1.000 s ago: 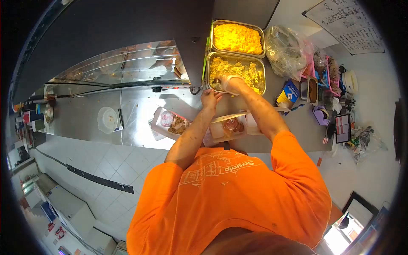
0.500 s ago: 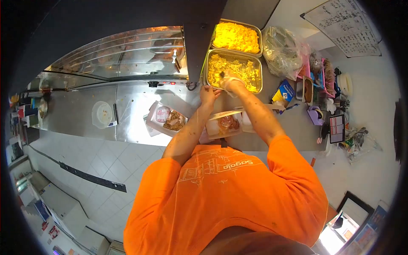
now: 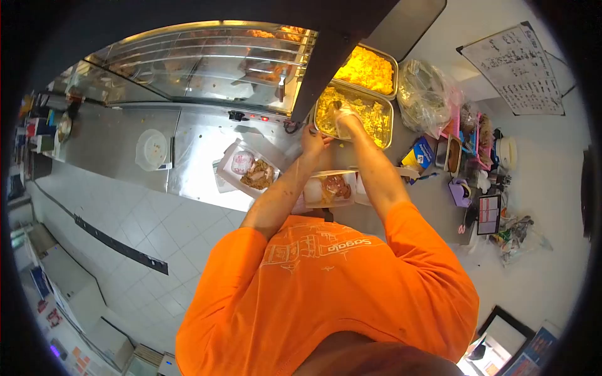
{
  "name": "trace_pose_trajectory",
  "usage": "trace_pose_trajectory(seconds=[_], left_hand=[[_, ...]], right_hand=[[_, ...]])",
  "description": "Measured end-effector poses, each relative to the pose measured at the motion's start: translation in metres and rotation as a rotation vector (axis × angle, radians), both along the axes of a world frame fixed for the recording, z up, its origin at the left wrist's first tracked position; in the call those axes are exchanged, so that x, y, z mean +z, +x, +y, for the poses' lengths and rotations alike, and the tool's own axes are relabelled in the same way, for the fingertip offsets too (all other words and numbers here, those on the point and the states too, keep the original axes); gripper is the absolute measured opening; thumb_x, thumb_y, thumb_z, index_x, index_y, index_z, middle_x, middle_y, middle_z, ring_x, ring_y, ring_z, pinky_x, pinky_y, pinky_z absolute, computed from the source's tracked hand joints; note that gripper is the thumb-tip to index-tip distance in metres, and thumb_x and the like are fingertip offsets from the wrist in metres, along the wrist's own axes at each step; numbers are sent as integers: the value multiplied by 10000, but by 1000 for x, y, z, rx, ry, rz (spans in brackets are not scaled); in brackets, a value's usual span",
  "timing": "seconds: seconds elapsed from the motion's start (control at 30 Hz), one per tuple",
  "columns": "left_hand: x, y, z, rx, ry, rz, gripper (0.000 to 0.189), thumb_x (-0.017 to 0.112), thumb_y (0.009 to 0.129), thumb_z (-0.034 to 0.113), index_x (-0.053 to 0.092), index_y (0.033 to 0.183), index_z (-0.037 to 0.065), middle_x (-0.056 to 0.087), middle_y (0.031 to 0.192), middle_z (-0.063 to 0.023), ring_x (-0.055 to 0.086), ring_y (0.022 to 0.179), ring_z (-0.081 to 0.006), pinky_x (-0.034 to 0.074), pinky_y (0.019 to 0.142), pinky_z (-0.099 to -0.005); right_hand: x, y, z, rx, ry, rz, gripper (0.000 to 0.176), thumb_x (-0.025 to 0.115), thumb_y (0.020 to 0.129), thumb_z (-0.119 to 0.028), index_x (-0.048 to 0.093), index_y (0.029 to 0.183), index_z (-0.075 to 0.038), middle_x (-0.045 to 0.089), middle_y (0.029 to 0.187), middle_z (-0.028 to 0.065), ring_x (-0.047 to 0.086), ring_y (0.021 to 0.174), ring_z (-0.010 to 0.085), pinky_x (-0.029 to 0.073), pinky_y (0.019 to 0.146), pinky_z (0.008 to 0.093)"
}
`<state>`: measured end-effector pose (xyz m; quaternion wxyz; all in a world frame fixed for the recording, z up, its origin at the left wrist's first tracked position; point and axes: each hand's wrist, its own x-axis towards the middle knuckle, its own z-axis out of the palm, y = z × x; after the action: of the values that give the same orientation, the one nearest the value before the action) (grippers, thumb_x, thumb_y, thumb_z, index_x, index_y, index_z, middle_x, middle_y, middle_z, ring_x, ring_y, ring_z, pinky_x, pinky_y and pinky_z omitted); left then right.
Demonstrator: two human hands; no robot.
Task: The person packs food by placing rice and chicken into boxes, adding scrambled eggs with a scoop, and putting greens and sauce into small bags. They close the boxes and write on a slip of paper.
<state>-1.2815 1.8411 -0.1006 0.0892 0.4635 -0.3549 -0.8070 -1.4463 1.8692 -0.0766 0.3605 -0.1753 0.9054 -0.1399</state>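
My right hand (image 3: pixel 346 120), in a clear plastic glove, reaches into the nearer metal tray (image 3: pixel 390 128) of yellow crumbly food (image 3: pixel 376 116). Its fingers are closed around something dark that I cannot make out. At the tray's near left corner, my left hand (image 3: pixel 313 141) is bare, with its fingers closed on the rim. Below my forearms, an open box (image 3: pixel 330 202) holds a white wrapped bundle and reddish-brown pieces of food. To its left, another open box (image 3: pixel 233 180) contains a white wrapped bundle with red print and a browned piece with crumbs.
A second metal tray (image 3: pixel 395 94) of yellow food stands behind. The glass display case (image 3: pixel 207 69) overhangs the counter (image 3: pixel 119 135) at left. A white bowl (image 3: pixel 150 150) sits there. Plastic bags (image 3: pixel 423 94), a blue-yellow box (image 3: pixel 418 155) and a tablet (image 3: pixel 488 214) line the right.
The whole view has shifted and tilted slightly. My right hand has moved a little within the yellow food; my left hand remains at the tray's corner.
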Motion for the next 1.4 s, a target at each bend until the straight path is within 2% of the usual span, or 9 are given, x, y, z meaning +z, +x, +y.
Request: trace_pose_trajectory(seconds=[0.2, 0.5, 0.6, 0.73, 0.9, 0.97, 1.07, 1.27, 1.4], left_hand=[[-4, -1, -5, -33, -80, 55, 481, 452, 1000, 59, 362, 1456, 186, 644, 974, -129, 702, 770, -230, 573, 630, -311], [-21, -7, 1, 82, 12, 96, 468, 455, 1004, 73, 370, 1455, 163, 654, 905, -125, 700, 731, -212, 531, 547, -281], [-9, -3, -2, 28, 34, 147, 478, 492, 998, 155, 364, 1458, 180, 655, 894, -136, 685, 670, -193, 520, 530, -265], [24, 7, 11, -56, -711, 50, 454, 583, 946, 276, 496, 1324, 40, 616, 1123, -157, 605, 1051, -201, 495, 841, -299], [191, 149, 8, 71, -970, 342, 343, 597, 934, 158, 531, 1243, 25, 583, 1199, -145, 573, 1089, -205, 466, 874, -320], [179, 207, 3, 207, -945, 272, 261, 592, 934, 123, 543, 1169, 23, 590, 1118, -113, 573, 1042, -183, 469, 845, -306], [133, 277, -18, 413, -889, 75, 153, 557, 947, 92, 555, 1084, 25, 595, 1045, -67, 569, 966, -152, 467, 817, -284], [84, 375, -53, 380, -879, -286, 153, 568, 963, 138, 566, 1067, 25, 612, 1009, -72, 570, 974, -166, 473, 808, -288], [70, 391, -75, 332, -873, -284, 158, 569, 965, 153, 585, 1051, 22, 627, 1006, -80, 581, 970, -169, 479, 796, -296]], right_hand=[[47, 31, -17, 550, 187, 183, 850, 518, 895, -490, 200, 1501, 13, 605, 1178, 309, 613, 1096, 402, 469, 929, 478], [51, 27, 4, 660, 70, 143, 524, 623, 842, -508, 677, 1073, -41, 706, 958, 179, 681, 839, 343, 530, 748, 440], [56, 14, 4, 627, 212, -66, 532, 656, 838, -513, 679, 1096, -48, 693, 985, 223, 675, 885, 308, 526, 769, 391], [5, -30, 35, 532, -41, -143, 523, 682, 847, -496, 653, 1084, -31, 663, 818, 125, 604, 676, 243, 485, 601, 381], [27, -17, 68, 65, -461, -272, 306, 638, 910, -438, 617, 894, -133, 460, 591, 8, 422, 532, 136, 347, 491, 322], [86, 29, 70, -376, -654, -597, 277, 648, 905, -438, 604, 905, -165, 460, 590, -26, 415, 522, 104, 336, 472, 269], [183, 131, 42, -519, -478, -544, 288, 658, 898, -450, 595, 892, -169, 448, 581, -59, 382, 478, 83, 301, 437, 244], [138, 287, -10, -212, -463, -960, 324, 699, 850, -493, 615, 889, -183, 455, 592, -67, 395, 476, 61, 284, 411, 236], [59, 333, -46, 209, -288, -106, 401, 620, 920, -416, 551, 1118, -75, 665, 975, 114, 651, 887, 249, 514, 745, 358]])
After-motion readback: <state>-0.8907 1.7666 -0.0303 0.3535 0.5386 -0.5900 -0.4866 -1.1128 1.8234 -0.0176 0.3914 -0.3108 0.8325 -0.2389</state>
